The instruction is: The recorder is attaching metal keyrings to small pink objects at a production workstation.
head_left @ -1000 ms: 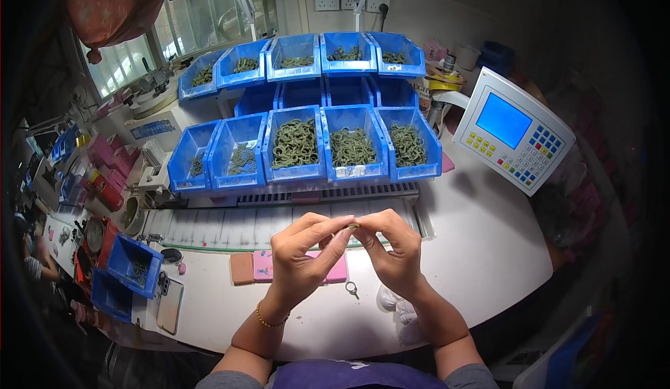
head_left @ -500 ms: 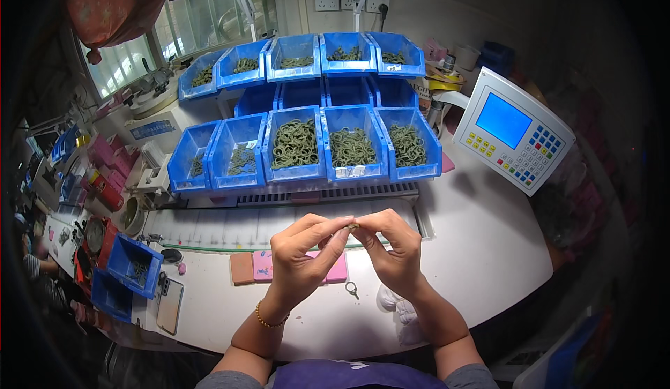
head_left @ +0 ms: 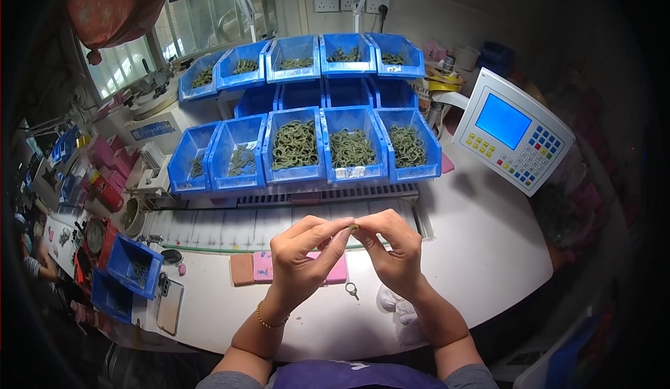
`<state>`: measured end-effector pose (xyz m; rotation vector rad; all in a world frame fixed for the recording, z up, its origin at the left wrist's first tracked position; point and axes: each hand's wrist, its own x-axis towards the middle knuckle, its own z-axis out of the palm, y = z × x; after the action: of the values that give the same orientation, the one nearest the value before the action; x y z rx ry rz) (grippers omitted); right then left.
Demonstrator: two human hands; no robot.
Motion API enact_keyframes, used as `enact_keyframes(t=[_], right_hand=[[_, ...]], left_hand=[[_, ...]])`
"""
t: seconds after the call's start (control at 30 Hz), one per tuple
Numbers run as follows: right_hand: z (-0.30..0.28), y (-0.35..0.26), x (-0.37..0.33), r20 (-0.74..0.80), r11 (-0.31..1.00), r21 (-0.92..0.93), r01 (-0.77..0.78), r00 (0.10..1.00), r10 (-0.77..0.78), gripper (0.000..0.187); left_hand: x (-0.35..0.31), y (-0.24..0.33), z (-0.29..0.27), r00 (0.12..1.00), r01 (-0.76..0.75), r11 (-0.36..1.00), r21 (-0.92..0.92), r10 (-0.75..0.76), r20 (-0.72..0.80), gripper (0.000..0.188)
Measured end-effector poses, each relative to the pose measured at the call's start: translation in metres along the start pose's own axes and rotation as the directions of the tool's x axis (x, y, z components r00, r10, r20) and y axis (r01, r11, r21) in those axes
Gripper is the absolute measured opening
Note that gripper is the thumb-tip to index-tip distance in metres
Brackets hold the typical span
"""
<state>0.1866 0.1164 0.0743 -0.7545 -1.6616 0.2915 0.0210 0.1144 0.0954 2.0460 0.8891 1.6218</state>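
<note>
Remote watch; I place things by the pink block (head_left: 338, 270). Phone (head_left: 169, 307) well left of it. Front blue bins (head_left: 296, 174), beyond it, hold many greenish pieces; I judge the piece in hand one of a batch, much of it left. Brown block (head_left: 242, 269) just beside its left end. Left hand (head_left: 301, 249), above it, pinches a small green piece (head_left: 354, 227), held up past its right end; work looks underway, nothing done that I can confirm. Loose ring (head_left: 355, 294) nearer me than that end. Right hand (head_left: 396, 246), right of it, pinches the same piece.
</note>
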Motion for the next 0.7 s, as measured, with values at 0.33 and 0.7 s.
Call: enact_keyframes(t=[0.33,0.7], right_hand=[[0.002,0.001,-0.003,-0.001,0.994,0.075,-0.085,0.996,0.085,0.014],[0.002,-0.001,-0.002,-0.003,0.996,0.06,-0.064,0.998,0.064,0.016]], left_hand=[[-0.001,-0.007,0.0,1.0,0.005,0.996,-0.086,-0.003,0.02,0.027],[-0.001,-0.004,0.0,1.0,-0.002,0.999,-0.035,0.001,-0.004,0.024]])
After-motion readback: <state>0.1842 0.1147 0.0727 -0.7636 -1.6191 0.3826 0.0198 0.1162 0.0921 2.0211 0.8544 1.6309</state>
